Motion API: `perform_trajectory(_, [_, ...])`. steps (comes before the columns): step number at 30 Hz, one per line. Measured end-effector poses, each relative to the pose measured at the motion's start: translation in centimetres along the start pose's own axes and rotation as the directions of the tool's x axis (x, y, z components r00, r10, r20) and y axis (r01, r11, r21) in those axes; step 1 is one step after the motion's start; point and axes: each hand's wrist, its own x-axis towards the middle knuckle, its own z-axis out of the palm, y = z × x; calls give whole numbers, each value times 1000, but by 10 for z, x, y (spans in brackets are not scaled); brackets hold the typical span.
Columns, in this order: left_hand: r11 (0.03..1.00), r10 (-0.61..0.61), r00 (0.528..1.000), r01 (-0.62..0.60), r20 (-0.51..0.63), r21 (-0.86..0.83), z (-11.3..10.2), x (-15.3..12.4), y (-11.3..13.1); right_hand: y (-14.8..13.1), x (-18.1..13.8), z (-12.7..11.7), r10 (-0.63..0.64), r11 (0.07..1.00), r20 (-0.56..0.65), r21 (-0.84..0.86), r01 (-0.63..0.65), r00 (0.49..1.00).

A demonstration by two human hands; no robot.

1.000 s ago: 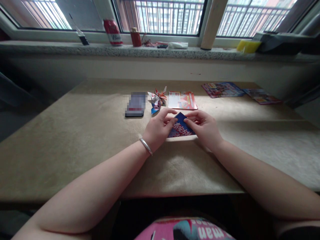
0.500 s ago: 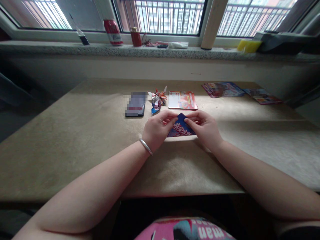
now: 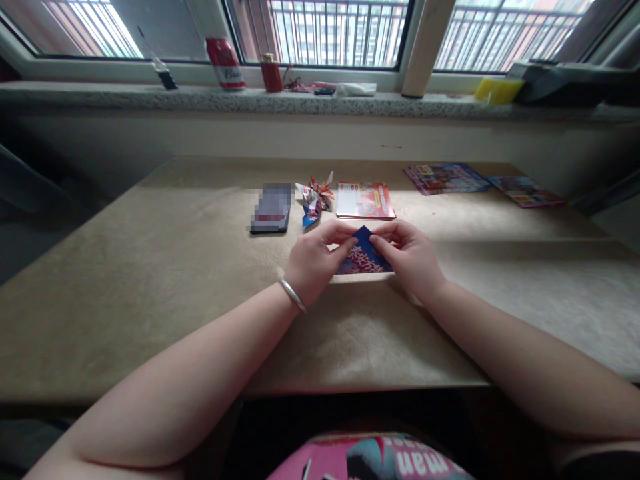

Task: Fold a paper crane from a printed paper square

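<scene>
A blue folded paper with a red and white print is held between both hands, just above the table, its pointed corner facing away from me. My left hand pinches its left side between thumb and fingers; a silver bangle circles that wrist. On the other side, my right hand grips the paper with its thumb on top near the point. Beyond the hands lie a folded paper figure with pointed tips and a stack of printed paper sheets in orange and white.
A phone lies left of the paper figure on the table. Printed booklets or sheets rest at the back right, with more beside them. Along the windowsill stand a red can, a red bottle and a yellow object.
Almost nothing differs. My left thumb has shifted slightly to the right along the paper, and the paper has moved a touch to the right.
</scene>
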Motion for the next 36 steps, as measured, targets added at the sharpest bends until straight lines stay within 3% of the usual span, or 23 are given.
perform_trajectory(6, [999, -13, 1000, 13, -10, 53, -1, 1, 2, -1, -1, 0, -5, 1000, 20, -19, 5, 1000])
perform_trajectory(16, [989, -34, 999, 32, -8, -144, 2, 2, -4, 7, -1, -1, -49, 999, 22, 20, 48, 999])
perform_trajectory(27, [881, -270, 958, 285, 95, -377, 1, 8, 1, 4, 0, -7, -69, 991, 59, -107, 75, 996])
perform_trajectory(32, [893, -294, 949, 314, 113, -323, -1, 10, -2, 9, 4, -8, -31, 976, 79, -212, 47, 996])
perform_trajectory(36, [955, -217, 972, 231, 92, -186, -1, 8, -5, 9, 3, -6, -29, 972, 83, -229, 48, 996])
